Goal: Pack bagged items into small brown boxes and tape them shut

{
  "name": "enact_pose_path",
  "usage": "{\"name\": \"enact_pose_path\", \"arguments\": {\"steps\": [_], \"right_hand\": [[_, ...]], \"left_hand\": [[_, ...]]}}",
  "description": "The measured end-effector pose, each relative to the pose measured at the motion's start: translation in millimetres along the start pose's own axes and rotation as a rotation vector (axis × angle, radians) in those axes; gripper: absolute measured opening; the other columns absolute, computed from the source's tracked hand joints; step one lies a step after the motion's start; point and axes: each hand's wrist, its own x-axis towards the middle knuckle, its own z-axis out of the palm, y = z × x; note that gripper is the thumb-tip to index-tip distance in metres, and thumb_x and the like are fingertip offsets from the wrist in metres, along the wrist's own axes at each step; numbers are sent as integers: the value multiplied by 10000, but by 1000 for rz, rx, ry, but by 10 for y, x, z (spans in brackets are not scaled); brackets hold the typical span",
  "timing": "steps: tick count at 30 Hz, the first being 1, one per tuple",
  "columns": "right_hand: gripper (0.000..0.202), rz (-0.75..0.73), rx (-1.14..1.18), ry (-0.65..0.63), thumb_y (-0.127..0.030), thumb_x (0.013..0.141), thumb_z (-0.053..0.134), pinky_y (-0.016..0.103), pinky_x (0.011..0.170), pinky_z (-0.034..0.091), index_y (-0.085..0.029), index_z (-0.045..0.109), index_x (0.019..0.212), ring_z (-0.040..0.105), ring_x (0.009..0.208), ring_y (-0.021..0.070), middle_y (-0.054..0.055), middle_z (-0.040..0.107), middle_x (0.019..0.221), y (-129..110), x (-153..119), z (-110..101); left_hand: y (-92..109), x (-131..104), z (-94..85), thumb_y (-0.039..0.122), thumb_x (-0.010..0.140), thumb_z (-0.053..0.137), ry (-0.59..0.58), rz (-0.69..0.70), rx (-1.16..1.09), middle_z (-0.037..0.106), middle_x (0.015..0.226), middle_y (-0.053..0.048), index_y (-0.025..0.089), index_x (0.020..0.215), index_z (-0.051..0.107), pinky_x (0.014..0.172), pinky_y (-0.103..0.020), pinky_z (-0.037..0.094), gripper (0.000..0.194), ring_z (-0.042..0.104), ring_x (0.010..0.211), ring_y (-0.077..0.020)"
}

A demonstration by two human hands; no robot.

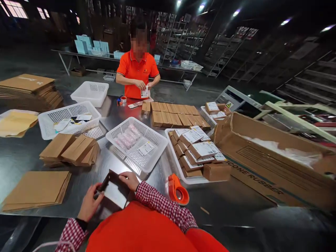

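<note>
A small cardboard box (114, 193) stands open at the table's near edge, close to my body; its lower part is hidden by my orange shirt. My left hand (90, 203) grips its left side, fingers on the wall. At the far right edge, my right hand (129, 180) pinches the rim. Just beyond is a white basket (160, 148) with pink-tinged wrapped packs (128, 136) and a printed label sheet (146, 148). An orange tape dispenser (177, 190) lies right of my right forearm.
Flat cardboard (36, 189) and folded cartons (78, 148) lie left. A basket of labelled boxes (199, 147) and a large carton (262, 168) stand right. Rows of small boxes (175, 114) sit before a co-worker (138, 75) holding a label. Another basket (68, 108) holds papers.
</note>
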Motion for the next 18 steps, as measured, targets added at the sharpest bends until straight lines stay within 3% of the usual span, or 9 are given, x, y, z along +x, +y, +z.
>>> {"name": "enact_pose_path", "arguments": {"steps": [3, 6, 9, 12, 14, 18], "right_hand": [[306, 40, -4, -104, -413, 836, 604, 290, 741, 461, -171, 771, 919, 646, 777, 195, 39, 741, 819, 84, 115, -91], [454, 97, 223, -201, -566, 774, 624, 325, 791, 475, -157, 759, 918, 646, 821, 215, 60, 727, 831, 289, 22, -245], [631, 162, 550, -331, -645, 693, 661, 368, 941, 444, -171, 690, 1108, 625, 1008, 237, 80, 701, 1037, 534, -231, -380], [808, 168, 596, -454, -587, 552, 794, 378, 1017, 395, -203, 596, 1234, 573, 1120, 245, 59, 645, 1162, 644, -463, -341], [782, 207, 484, -415, -584, 569, 784, 389, 977, 424, -215, 578, 1227, 577, 1094, 253, 49, 640, 1134, 619, -531, -205], [707, 288, 161, -132, -618, 624, 736, 407, 830, 485, -268, 524, 1200, 599, 1010, 284, 60, 627, 1127, 519, -509, 94]], "left_hand": [[-11, -127, 26, 438, 868, 450, -118, 171, 187, 678, 991, -81, 223, 1078, 655, 900, -412, 528, 364, 647, 945, -237], [-111, -351, 131, 406, 889, 443, -245, 290, 302, 695, 1013, -90, 245, 1112, 684, 885, -361, 548, 366, 662, 945, -227], [-269, -505, 243, 432, 882, 472, -259, 304, 369, 692, 1117, -102, 250, 1174, 675, 915, -351, 542, 399, 648, 1039, -243], [-399, -487, 302, 456, 880, 466, -295, 270, 422, 689, 1169, -98, 249, 1150, 694, 976, -394, 510, 410, 622, 1109, -264], [-464, -400, 317, 479, 859, 480, -379, 252, 444, 704, 1147, -96, 251, 1082, 726, 986, -430, 503, 403, 629, 1105, -283], [-574, -169, 301, 470, 836, 479, -574, 271, 409, 723, 1113, -54, 310, 1037, 736, 971, -425, 516, 364, 650, 1087, -276]]}}
